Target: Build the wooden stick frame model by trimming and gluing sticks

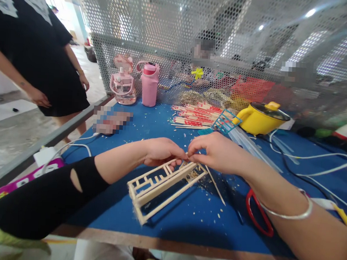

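Standing person (28,54) cut off above, tabletop object (111,123) blurred, wooden frame (161,187) (partly hidden)

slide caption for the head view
Left hand and right hand meet at a wooden frame over a blue table, sticks and yellow pot beyond.

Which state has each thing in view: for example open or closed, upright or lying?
Left hand: fingers bent, exact grip unclear
Right hand: fingers bent, exact grip unclear
Wooden frame: diagonal, with open gaps, its far end at the hands
Clear bottle: upright, seems open
Pink flask: upright, closed
Yellow pot: upright, covered
Sticks: lying in a pile
Table: littered with wood chips
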### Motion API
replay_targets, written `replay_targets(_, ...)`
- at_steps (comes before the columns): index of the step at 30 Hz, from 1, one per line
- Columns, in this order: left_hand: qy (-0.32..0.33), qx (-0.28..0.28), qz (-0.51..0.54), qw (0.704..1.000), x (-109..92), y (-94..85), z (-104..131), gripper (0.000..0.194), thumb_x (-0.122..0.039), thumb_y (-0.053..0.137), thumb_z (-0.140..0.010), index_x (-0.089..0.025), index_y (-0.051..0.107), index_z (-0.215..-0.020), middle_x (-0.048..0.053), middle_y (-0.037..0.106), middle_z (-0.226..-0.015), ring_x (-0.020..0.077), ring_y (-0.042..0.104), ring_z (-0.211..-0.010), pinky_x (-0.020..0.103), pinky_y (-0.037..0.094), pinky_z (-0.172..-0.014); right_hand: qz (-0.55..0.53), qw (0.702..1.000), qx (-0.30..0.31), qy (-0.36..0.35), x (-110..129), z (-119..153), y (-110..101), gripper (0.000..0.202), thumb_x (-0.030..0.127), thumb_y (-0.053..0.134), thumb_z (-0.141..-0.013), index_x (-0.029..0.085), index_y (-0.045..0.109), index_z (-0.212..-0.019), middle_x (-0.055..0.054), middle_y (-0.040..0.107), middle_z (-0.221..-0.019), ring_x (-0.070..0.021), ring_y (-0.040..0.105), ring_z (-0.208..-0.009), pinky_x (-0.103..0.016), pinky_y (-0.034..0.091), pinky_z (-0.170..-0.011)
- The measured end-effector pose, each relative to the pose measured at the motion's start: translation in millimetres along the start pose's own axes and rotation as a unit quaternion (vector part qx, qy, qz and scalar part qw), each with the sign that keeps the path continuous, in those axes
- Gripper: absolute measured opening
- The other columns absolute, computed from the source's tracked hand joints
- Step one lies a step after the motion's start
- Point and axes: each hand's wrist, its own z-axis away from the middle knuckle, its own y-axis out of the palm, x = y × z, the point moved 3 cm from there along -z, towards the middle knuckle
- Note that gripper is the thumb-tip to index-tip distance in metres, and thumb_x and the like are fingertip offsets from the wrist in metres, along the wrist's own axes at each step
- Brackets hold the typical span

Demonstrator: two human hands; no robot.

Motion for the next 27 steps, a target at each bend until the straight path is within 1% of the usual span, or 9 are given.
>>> replay_targets(3,0.017,-0.014,-0.052,0.998,-9.3,-0.8,3.0,0.019,-0.012,0.059,-0.072,-0.011,0.061,-0.053,-0.002,0.05,-0.043,0.0055,0.041,-0.036,0.019,0.033,-0.041,0.003,0.999,-0.032,-0.002,2.3,1.0,-1.4,0.014,0.017,0.055,-0.081,0.018,0.069,-0.078,-0.003,0.07,-0.078,-0.0148,0.061,-0.073,-0.025,0.043,-0.067)
replay_targets(6,0.109,-0.031,-0.164,0.98,-35.5,-3.2,12.4,0.016,-0.011,0.06,-0.071,-0.013,0.064,-0.055,-0.002,0.049,-0.045,0.0068,0.041,-0.038,0.02,0.032,-0.042,0.014,0.994,-0.108,-0.006,4.3,3.8,-9.0,0.015,0.022,0.053,-0.085,0.017,0.066,-0.082,-0.004,0.067,-0.08,-0.0153,0.059,-0.075,-0.026,0.042,-0.068)
replay_targets(10,0.266,-0.117,-0.372,0.882,-62.9,1.5,26.0,0.012,-0.012,0.067,-0.068,-0.015,0.067,-0.056,-0.001,0.052,-0.048,0.0097,0.045,-0.047,0.021,0.031,-0.049,-0.001,0.975,-0.221,-0.002,3.8,19.6,-14.4,0.012,0.021,0.051,-0.087,0.018,0.063,-0.086,-0.006,0.066,-0.093,-0.0174,0.059,-0.089,-0.03,0.043,-0.081)
replay_targets(13,0.376,-0.211,-0.503,0.749,-46.0,12.7,22.4,0.015,-0.01,0.063,-0.071,-0.018,0.067,-0.059,0.001,0.052,-0.053,0.014,0.047,-0.058,0.023,0.034,-0.059,-0.057,0.964,-0.259,0.026,-3.5,39.8,-1.5,0.014,0.023,0.049,-0.089,0.02,0.061,-0.084,-0.005,0.066,-0.101,-0.0183,0.059,-0.097,-0.031,0.043,-0.087)
replay_targets(15,0.378,-0.253,-0.565,0.688,-18.9,17.8,10.1,0.019,-0.009,0.055,-0.077,-0.018,0.069,-0.066,0.007,0.057,-0.063,0.0195,0.052,-0.069,0.028,0.039,-0.068,-0.09,0.959,-0.26,0.06,-10.6,52.9,13.1,0.015,0.025,0.049,-0.089,0.02,0.061,-0.081,-0.006,0.066,-0.1,-0.0185,0.06,-0.095,-0.031,0.044,-0.085)
replay_targets(18,0.361,-0.266,-0.598,0.665,16.9,19.8,-6.6,0.021,-0.013,0.05,-0.083,-0.016,0.07,-0.087,0.014,0.063,-0.08,0.0256,0.054,-0.086,0.035,0.041,-0.081,-0.109,0.961,-0.226,0.116,-14.9,66.9,35.1,0.015,0.026,0.05,-0.088,0.02,0.061,-0.079,-0.004,0.067,-0.088,-0.0174,0.06,-0.082,-0.03,0.044,-0.076)
replay_targets(22,0.401,-0.297,-0.601,0.624,29.3,12.3,-0.7,0.036,-0.031,0.05,-0.088,-0.018,0.058,-0.12,0.015,0.063,-0.113,0.0278,0.052,-0.108,0.049,0.025,-0.105,-0.181,0.965,-0.143,0.121,4.7,69.9,61.0,0.013,0.023,0.051,-0.086,0.02,0.062,-0.079,0.0,0.067,-0.079,-0.0153,0.059,-0.074,-0.027,0.043,-0.07)
replay_targets(24,0.389,-0.329,-0.621,0.596,29.1,2.3,6.9,0.039,-0.035,0.052,-0.087,-0.02,0.056,-0.122,0.012,0.062,-0.119,0.0274,0.052,-0.112,0.052,0.016,-0.11,-0.247,0.96,-0.096,0.095,19.2,64.2,75.9,0.011,0.021,0.053,-0.084,0.02,0.062,-0.077,-0.001,0.068,-0.082,-0.0152,0.06,-0.076,-0.026,0.044,-0.071)
replay_targets(27,0.339,-0.336,-0.664,0.575,31.1,-13.3,10.3,0.031,-0.03,0.048,-0.088,-0.018,0.062,-0.113,0.011,0.068,-0.105,0.0262,0.06,-0.101,0.047,0.032,-0.102,-0.313,0.941,-0.1,0.084,26.7,53.0,95.2,0.009,0.018,0.057,-0.079,0.019,0.061,-0.071,-0.002,0.07,-0.086,-0.0174,0.063,-0.085,-0.027,0.045,-0.077)
